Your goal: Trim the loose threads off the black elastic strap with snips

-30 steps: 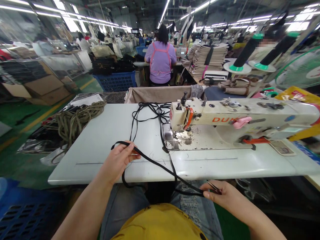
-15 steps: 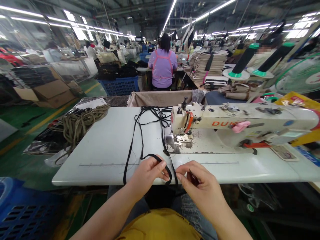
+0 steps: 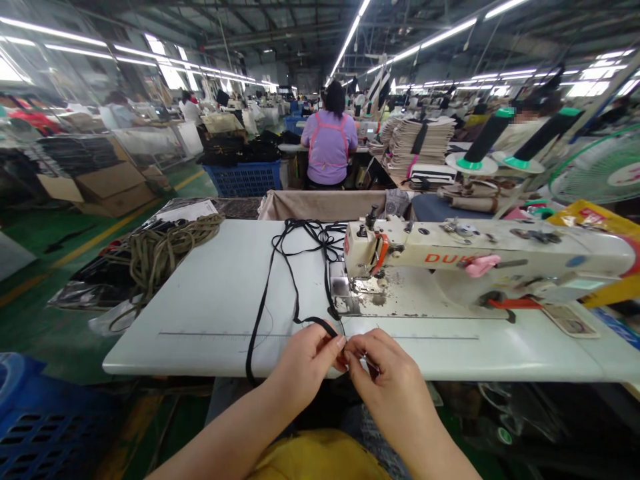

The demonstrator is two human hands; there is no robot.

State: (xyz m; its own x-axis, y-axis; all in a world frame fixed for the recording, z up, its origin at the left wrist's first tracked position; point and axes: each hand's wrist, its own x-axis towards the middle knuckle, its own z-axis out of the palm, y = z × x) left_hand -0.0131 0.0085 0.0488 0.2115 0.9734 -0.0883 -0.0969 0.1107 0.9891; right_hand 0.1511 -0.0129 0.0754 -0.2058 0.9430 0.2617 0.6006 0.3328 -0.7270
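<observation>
My left hand (image 3: 313, 357) is closed on a narrow black strap (image 3: 320, 322), which passes over the fingers and under the thumb. My right hand (image 3: 383, 367) is closed in a pinch against the left fingertips at the strap; the exact spot it grips is hidden by the fingers. Both hands are over the front edge of the white table. From them the strap runs back to a loose tangle of black strap (image 3: 313, 230) beside the sewing machine (image 3: 480, 250). Another length hangs over the front edge, left of my left hand.
Olive straps (image 3: 163, 250) lie in a pile at the table's left. Thread cones (image 3: 487, 137) and a green fan (image 3: 603, 163) stand at the right. A blue basket (image 3: 43, 417) is at lower left. A person in purple (image 3: 329, 147) sits ahead, facing away.
My hands have come together; the right fingertips now meet the left ones. The strap loop that hung between them is no longer visible. The view has tilted up slightly.
</observation>
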